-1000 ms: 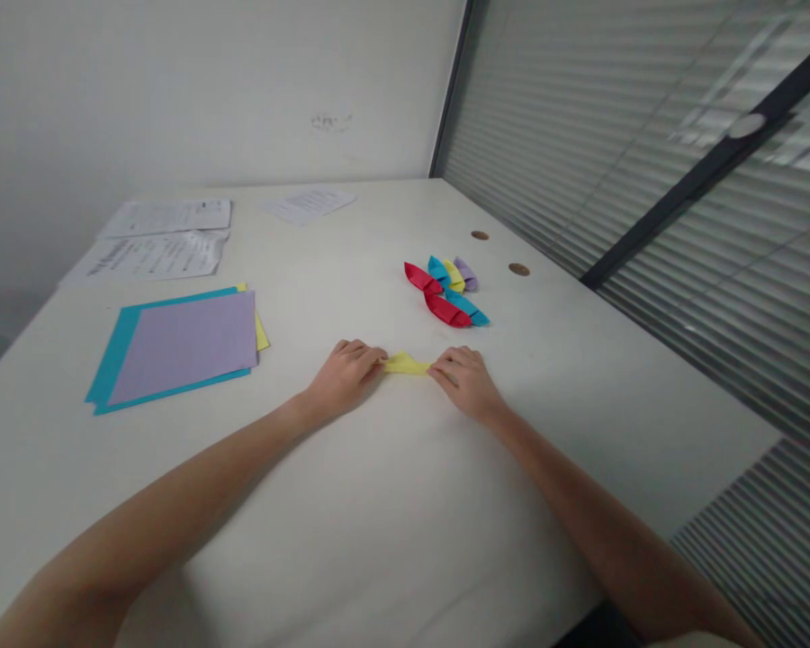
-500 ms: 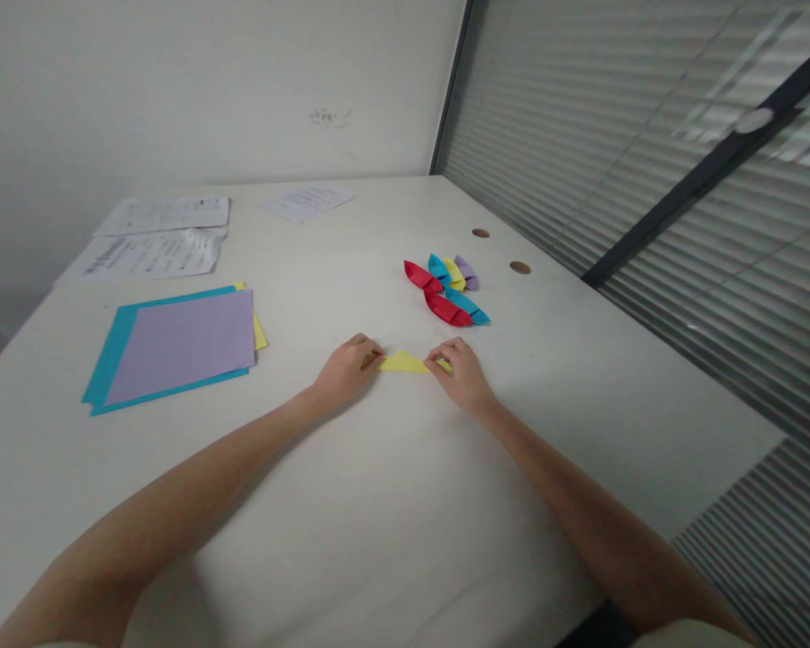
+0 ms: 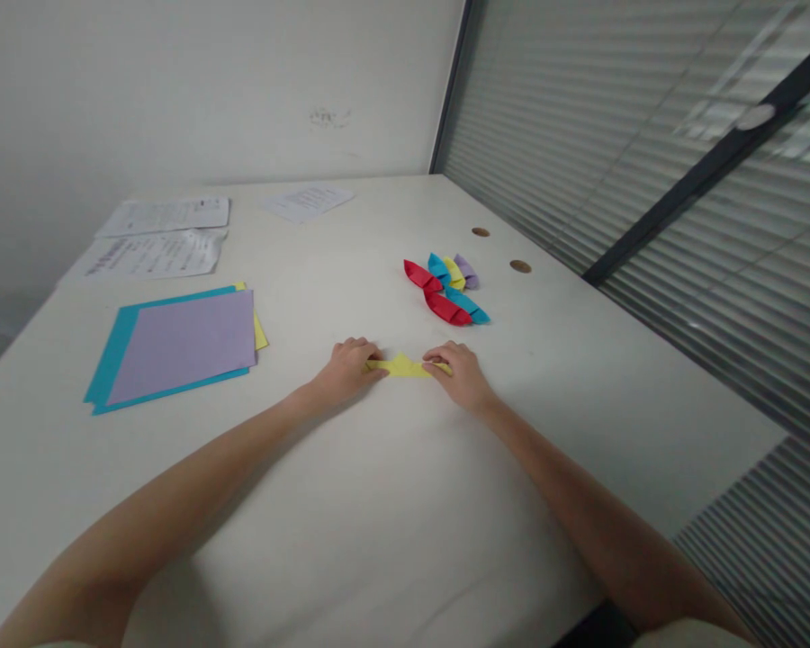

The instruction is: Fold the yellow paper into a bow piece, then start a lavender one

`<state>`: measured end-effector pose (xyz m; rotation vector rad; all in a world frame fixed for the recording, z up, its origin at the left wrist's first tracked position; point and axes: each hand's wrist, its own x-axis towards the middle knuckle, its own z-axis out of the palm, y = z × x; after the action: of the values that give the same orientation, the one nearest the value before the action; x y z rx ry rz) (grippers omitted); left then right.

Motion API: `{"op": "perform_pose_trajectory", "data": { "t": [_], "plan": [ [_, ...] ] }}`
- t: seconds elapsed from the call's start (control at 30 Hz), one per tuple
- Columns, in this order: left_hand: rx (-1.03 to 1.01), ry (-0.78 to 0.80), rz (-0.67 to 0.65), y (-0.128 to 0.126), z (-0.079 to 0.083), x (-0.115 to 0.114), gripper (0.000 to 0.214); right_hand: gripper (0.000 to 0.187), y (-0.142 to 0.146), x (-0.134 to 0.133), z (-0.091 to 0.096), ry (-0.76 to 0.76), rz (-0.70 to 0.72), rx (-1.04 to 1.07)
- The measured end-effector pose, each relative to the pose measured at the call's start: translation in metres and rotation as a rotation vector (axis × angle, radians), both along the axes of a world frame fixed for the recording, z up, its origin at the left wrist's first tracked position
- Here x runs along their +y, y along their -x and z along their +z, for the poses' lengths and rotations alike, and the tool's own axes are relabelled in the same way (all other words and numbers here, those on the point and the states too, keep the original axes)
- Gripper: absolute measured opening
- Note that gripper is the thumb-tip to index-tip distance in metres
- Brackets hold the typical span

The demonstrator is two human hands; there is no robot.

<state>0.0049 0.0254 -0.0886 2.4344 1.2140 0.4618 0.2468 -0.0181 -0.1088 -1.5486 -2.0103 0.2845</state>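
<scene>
A small piece of folded yellow paper point(image 3: 403, 367) lies on the white table, long and narrow with a low peak at its middle. My left hand point(image 3: 349, 367) pinches its left end between thumb and fingers. At the opposite end, my right hand point(image 3: 460, 371) grips the paper the same way, fingers curled over it. Beyond my right hand rest several folded paper pieces, among them a red one point(image 3: 447, 309), a blue one point(image 3: 469, 307), a yellow one point(image 3: 454, 273) and a purple one point(image 3: 466, 270).
Left of my hands lies a stack of paper sheets, a purple sheet point(image 3: 185, 346) over blue point(image 3: 112, 355) and yellow ones. Printed pages point(image 3: 155, 252) lie at the back left, another printed page point(image 3: 309, 202) near the wall. Window blinds point(image 3: 621, 135) run along the right side.
My left hand has shifted slightly, its thumb now further over the yellow paper's left end. The paper's middle peak looks lower and smaller. My right hand stays nearly in place.
</scene>
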Motion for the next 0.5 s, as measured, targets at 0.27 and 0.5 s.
{"op": "perform_pose_trajectory", "data": {
  "t": [0.27,0.5],
  "plan": [
    [-0.016,0.072,0.024,-0.001,0.006,-0.009,0.014,0.021,-0.008,-0.012,0.01,0.057,0.085,-0.059],
    [-0.319,0.041,-0.115,0.004,-0.002,-0.015,0.018,0.015,-0.007,-0.016,0.014,0.035,0.191,0.05]
  ]
}}
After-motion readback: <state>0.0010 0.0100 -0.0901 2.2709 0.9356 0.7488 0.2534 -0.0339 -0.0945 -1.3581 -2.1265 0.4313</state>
